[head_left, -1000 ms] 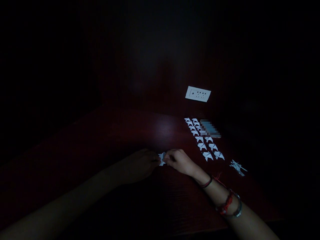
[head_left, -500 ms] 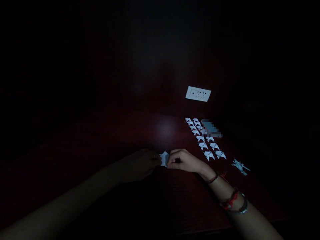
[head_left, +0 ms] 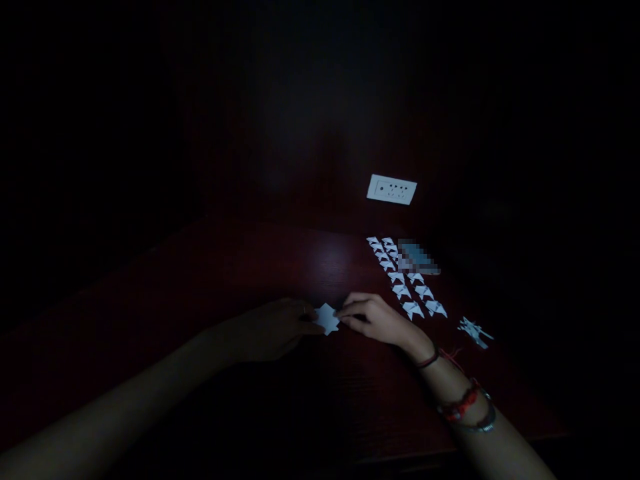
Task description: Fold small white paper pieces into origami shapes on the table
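Observation:
A small white folded paper with a star-like, pointed outline is between my hands, just above or on the dark red table. My left hand, in deep shadow, pinches its left edge between thumb and fingers. From the other side, the thumb and fingertips of my right hand grip the right edge. Two rows of folded white paper pieces lie to the right of my right hand. Beyond its wrist is a little heap of thin paper strips.
The dark red table meets a wall at the back, where a white socket plate is set. A blurred-out flat object, apparently a phone, lies by the paper rows. The surroundings are very dark.
The paper now shows more of its face and points, lying flatter to view. My right fingers have straightened and shifted slightly at its right edge. The view has turned slightly right.

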A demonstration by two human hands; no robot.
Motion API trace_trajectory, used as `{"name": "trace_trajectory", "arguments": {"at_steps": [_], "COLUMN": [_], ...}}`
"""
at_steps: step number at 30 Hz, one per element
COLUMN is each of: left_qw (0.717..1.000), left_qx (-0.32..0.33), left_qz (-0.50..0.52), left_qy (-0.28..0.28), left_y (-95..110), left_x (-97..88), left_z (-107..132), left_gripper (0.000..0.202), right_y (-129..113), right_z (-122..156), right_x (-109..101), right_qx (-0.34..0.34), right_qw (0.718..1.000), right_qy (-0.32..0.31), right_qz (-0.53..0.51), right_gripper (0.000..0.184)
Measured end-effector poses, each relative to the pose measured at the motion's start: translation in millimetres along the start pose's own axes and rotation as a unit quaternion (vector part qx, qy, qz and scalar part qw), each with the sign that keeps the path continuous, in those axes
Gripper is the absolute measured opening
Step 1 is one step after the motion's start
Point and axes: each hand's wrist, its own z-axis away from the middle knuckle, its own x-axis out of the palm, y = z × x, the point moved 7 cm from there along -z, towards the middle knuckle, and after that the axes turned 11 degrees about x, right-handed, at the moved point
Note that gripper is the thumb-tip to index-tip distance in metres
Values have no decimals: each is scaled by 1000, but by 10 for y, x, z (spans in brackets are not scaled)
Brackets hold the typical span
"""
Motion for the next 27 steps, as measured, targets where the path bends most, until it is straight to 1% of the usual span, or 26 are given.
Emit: {"name": "trace_trajectory", "arguments": {"at_steps": [2,4,7,11,16,20,27], "left_qw": [1000,1000,1000,999,1000,1000,999], "left_qx": [-5,-7,6,23,21,15,20], "left_qz": [5,8,12,6,-1,0,2], "left_qy": [1,5,19,39,18,8,30], "left_y": [-11,-34,-55,-60,-104,-151,-115], "left_x": [9,30,62,70,119,158,101], "left_z": [14,28,36,30,22,13,-1], "left_gripper": [40,41,45,47,45,44,38], "right_y": [88,158,188,148,145,123,69], "right_z": [-5,-11,-21,-26,-45,-64,-100], "right_x": [-54,-71,-22,44,67,76,84], "right_qx": [11,17,12,0,-19,-49,-46], "right_qw": [999,999,999,1000,1000,997,997], "right_qy": [35,48,24,-4,1,-16,-36], "right_qz": [-7,-13,-19,-22,16,54,59], "right_gripper": [25,25,27,26,23,23,19]}}
